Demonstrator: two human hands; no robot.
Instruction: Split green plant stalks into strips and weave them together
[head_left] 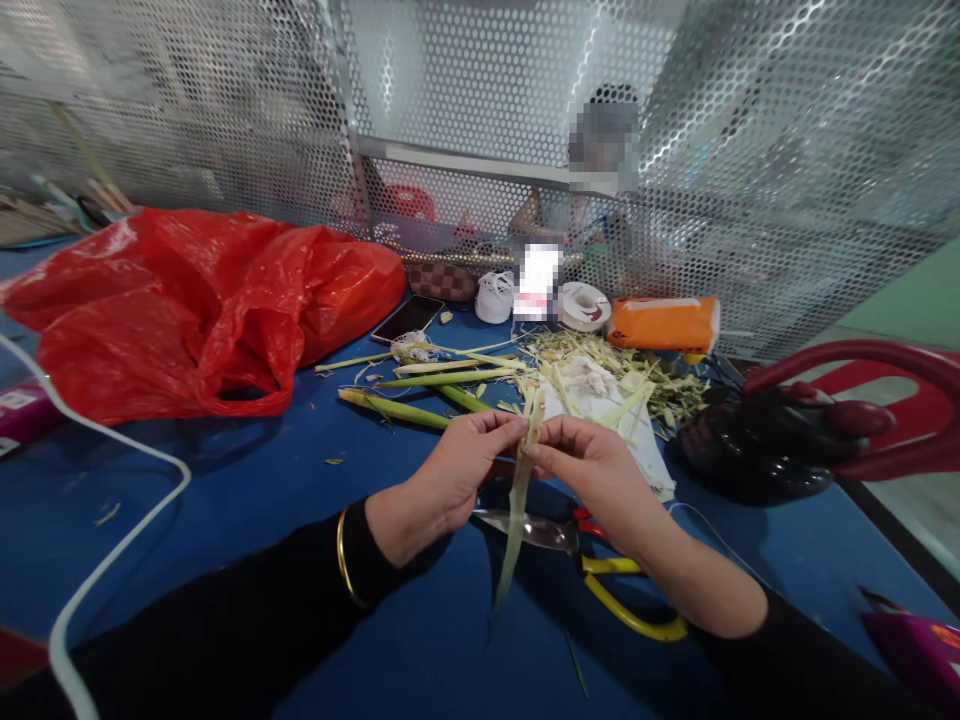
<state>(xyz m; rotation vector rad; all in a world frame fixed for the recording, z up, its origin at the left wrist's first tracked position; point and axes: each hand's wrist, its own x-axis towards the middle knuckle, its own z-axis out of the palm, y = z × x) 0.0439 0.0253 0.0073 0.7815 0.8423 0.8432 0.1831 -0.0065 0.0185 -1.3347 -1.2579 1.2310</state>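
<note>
A long pale green plant strip [519, 490] hangs down between my two hands, its upper end pinched by both. The fingers of my left hand [469, 460] close on its left side, and my right hand [592, 468] pinches it from the right. Scissors [551, 532] with yellow and red handles lie on the table below my hands, the blades partly behind the strip. Beyond my hands are green stalks [397, 408], a crumpled white cloth or paper [637, 430] and a heap of plant shreds [667, 385].
A red plastic bag [172, 310] fills the back left of the blue table [247, 500]. A dark kettle [757, 450] stands right. Behind are a phone [409, 318], white spool [584, 305] and orange packet [664, 322]. A white cable [142, 520] curves left. A person sits behind the perforated screen [465, 80].
</note>
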